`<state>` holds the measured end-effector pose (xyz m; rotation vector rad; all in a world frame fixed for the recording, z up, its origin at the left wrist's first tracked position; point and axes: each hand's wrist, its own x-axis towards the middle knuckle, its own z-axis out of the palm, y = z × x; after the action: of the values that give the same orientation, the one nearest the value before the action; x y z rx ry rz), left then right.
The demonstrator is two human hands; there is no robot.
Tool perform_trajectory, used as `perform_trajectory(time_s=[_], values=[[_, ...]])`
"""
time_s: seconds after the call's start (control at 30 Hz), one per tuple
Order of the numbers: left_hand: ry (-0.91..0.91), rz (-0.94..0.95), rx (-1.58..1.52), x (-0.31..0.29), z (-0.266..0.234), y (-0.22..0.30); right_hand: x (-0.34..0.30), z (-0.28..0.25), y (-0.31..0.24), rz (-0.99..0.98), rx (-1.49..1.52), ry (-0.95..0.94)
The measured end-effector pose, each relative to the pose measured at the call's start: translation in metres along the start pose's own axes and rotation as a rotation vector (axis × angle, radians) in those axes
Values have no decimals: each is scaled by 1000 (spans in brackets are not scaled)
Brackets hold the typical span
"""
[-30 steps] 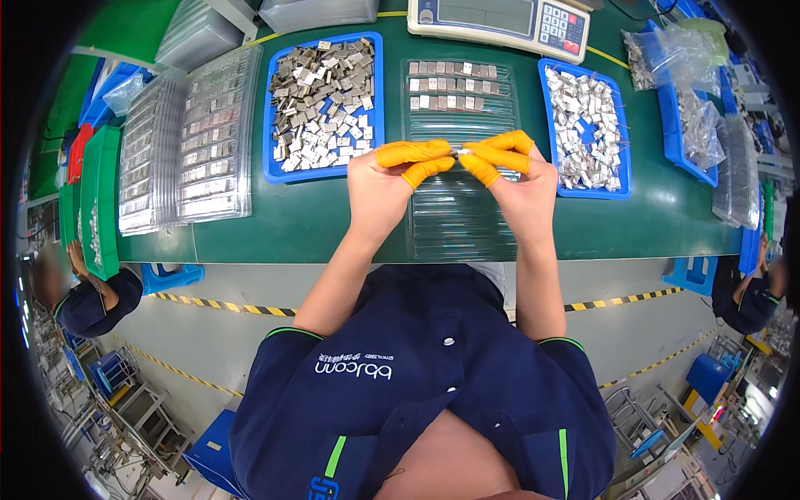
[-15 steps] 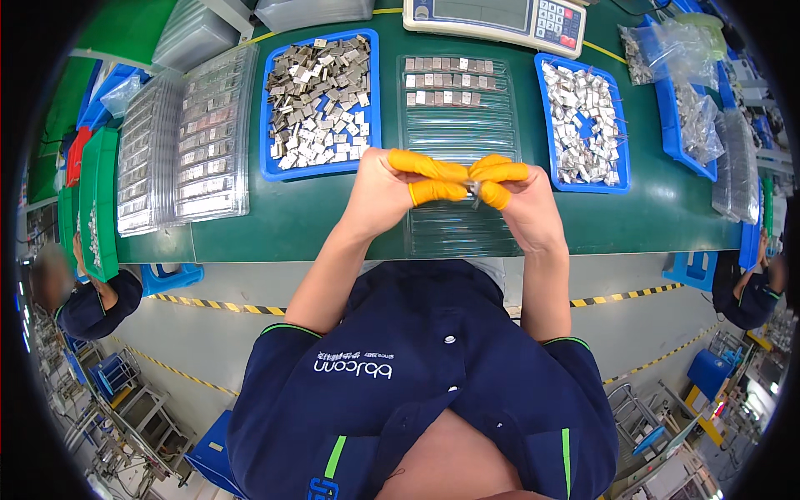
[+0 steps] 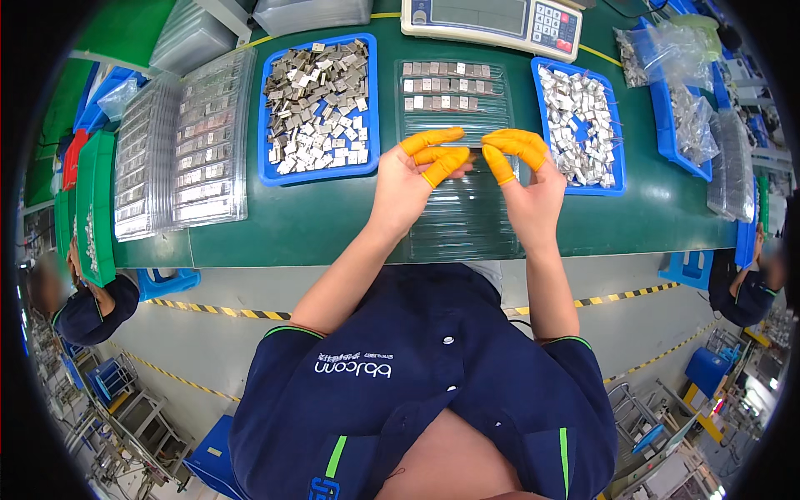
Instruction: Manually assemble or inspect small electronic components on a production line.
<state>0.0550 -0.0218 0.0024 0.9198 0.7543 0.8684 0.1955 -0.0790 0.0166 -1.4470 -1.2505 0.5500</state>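
Both my hands wear yellow finger covers and hover over a clear ribbed plastic tray [image 3: 462,229]. The fingers of my left hand [image 3: 408,175] are parted, and nothing plainly shows between them. My right hand [image 3: 529,179] has its thumb and forefinger tips close together at a small dark bit, too small to name. A narrow gap lies between the two hands. Rows of small silver rectangular metal pieces [image 3: 447,86] fill the tray's far end. To the left, a blue bin [image 3: 265,158] holds many similar flat pieces; to the right, another blue bin [image 3: 596,192] holds small white parts with thin leads.
Stacked clear trays of parts [image 3: 208,158] stand at the left. A weighing scale [image 3: 475,18] sits at the far edge. Bagged parts [image 3: 696,125] lie in a bin at the right. Another person [image 3: 100,308] works at the left, another [image 3: 746,287] at the right.
My hands have moved apart; before, their fingertips met around a small metal part. My left fingers have spread and lifted slightly away from the right ones.
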Motion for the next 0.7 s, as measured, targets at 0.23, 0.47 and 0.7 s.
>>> perform_trajectory(time_s=[0.23,0.47,0.7], values=[[-196,-63,179,4,-20,-11,-2,15,12,-275,-297,4],[-187,-93,208,8,-23,-12,-1,16,10,-141,-194,-23],[-166,-120,180,6,-23,-7,6,8,5,-348,-423,-11]])
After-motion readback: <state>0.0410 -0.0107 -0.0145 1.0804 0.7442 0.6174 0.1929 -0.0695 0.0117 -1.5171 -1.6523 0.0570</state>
